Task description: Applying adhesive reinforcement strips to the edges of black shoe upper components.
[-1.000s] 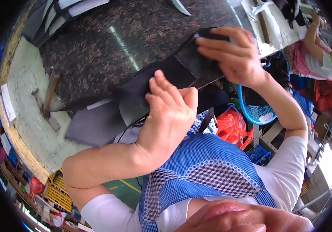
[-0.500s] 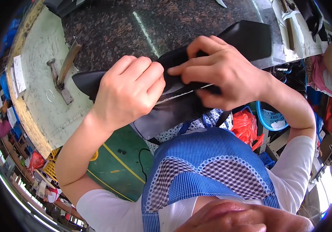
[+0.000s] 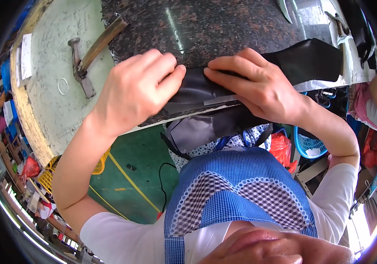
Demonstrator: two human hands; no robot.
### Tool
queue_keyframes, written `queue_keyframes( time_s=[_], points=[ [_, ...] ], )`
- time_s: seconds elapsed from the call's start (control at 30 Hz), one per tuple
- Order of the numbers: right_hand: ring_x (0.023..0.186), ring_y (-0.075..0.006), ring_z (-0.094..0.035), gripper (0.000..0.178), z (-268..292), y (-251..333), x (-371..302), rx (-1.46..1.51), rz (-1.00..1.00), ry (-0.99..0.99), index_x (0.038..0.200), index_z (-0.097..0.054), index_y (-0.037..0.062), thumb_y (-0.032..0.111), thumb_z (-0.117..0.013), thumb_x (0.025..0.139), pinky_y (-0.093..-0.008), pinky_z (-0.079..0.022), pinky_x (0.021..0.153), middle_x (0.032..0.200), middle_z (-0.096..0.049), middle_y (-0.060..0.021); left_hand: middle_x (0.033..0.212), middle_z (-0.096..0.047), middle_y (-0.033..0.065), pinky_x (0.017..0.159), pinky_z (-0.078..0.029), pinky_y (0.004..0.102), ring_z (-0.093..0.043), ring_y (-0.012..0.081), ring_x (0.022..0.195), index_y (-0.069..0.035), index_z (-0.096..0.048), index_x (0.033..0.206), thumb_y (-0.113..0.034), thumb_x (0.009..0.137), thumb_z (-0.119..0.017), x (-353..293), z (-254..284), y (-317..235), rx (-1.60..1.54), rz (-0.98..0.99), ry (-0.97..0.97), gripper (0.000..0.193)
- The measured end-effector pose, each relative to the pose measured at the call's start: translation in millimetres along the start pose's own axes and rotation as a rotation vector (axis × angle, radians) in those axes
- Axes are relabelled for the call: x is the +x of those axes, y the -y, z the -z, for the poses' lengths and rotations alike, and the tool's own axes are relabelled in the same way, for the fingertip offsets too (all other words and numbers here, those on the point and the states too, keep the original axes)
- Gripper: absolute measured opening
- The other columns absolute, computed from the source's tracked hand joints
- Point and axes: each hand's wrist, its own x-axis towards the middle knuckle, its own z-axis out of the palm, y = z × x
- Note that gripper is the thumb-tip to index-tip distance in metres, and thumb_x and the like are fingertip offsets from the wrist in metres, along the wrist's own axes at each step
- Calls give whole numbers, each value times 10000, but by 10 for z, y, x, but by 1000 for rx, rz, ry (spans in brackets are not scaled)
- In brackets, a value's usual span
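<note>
A black leather-like piece (image 3: pixel 193 86) lies along the front edge of the dark speckled slab, its wide angular end (image 3: pixel 313 61) reaching out to the right. My left hand (image 3: pixel 138 90) pinches its left part, thumb and fingers drawn together, hiding that end. My right hand (image 3: pixel 258 86) grips a fold near the middle, with the fingers on top and the thumb mostly hidden. Between my hands a short stretch of the piece shows. Below the slab's edge, another black piece (image 3: pixel 193 132) rests on my lap over flower-patterned cloth.
On the pale board at left lie a wooden-handled hammer (image 3: pixel 81 70) and a white ring (image 3: pixel 63 86). A curved blade-like tool (image 3: pixel 284 10) is on the slab (image 3: pixel 223 31) at the back. A blue basket (image 3: pixel 309 145) and red plastic bag (image 3: pixel 280 149) are low right. Another person (image 3: pixel 373 101) is at far right.
My right hand's fingers, spread and blurred before, have closed on the black piece. The piece now lies flatter on the slab edge. The whole view has shifted slightly.
</note>
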Motion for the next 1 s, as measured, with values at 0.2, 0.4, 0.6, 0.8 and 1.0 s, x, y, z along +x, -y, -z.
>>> queue_keyframes(
  time_s=[0.2,0.4,0.6,0.8,1.0],
  points=[
    [982,-216,-585,502,14,69,166,-137,112,168,1287,-706,89,192,-647,799,-349,-539,875,1443,-624,2,1207,-619,89,938,-543,433,-621,296,1137,-147,-738,1243,-85,666,-669,-228,185,105,253,-74,90,585],
    [976,-236,-612,309,318,83,-17,-84,-5,133,957,-721,44,112,-765,659,-393,-571,832,1278,-714,-29,1241,-608,119,940,-527,464,-609,349,1164,-76,-715,1192,-110,651,-783,-263,222,8,60,38,118,547],
    [877,-258,-629,193,304,-24,-170,-175,106,33,862,-637,52,135,-725,712,-379,-562,722,1021,-660,-69,1116,-635,113,902,-515,434,-623,320,1064,-21,-722,983,-349,742,-869,146,318,114,-62,-30,148,432],
    [835,-265,-634,157,-236,497,-798,-10,60,185,867,-538,77,176,-649,815,-385,-549,620,845,-535,-93,1007,-730,112,834,-556,365,-710,302,938,-51,-758,1058,-142,876,-784,922,550,225,-37,42,-221,205],
    [948,-325,-657,253,-283,335,-1070,432,-160,139,1087,-628,38,214,-704,921,-447,-572,777,983,-625,-135,1310,-681,127,1036,-504,374,-648,318,1216,-92,-656,1346,-163,951,-717,1668,420,1276,384,-46,-491,406]
  ],
)
